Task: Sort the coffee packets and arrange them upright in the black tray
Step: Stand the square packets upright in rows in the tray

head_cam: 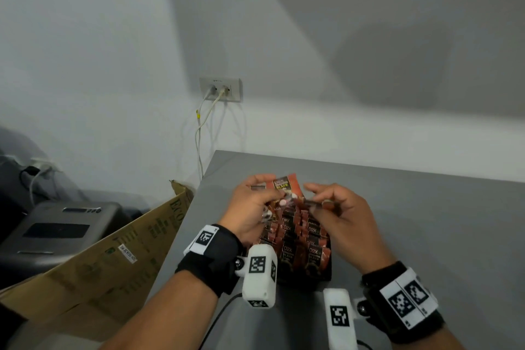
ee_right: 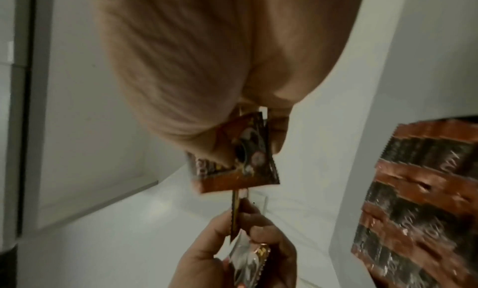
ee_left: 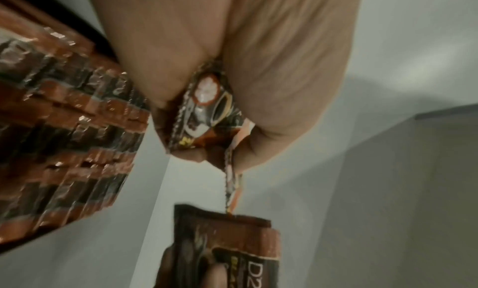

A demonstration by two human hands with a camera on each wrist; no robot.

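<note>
Both hands raised over the far end of a black tray (head_cam: 326,275) on the grey table (head_cam: 426,221). Left hand (head_cam: 251,209) curled round a small bunch of coffee packets (head_cam: 287,187), one of them fanned upward with its orange-and-black face showing; in the left wrist view, fingers (ee_left: 271,88) and thumb pinching crumpled packets (ee_left: 207,112). Right hand (head_cam: 339,212) pinching packets (head_cam: 315,203) too, thumb and forefinger closed on their edges, other fingers loosely bent; in the right wrist view, packets (ee_right: 245,155) clamped under the thumb. Tray packed with upright packets (head_cam: 301,239) in rows, "D2X" readable on several. Left of the table, a cardboard box (head_cam: 113,258); on the wall behind, a socket (head_cam: 221,89) with two cables plugged in.
</note>
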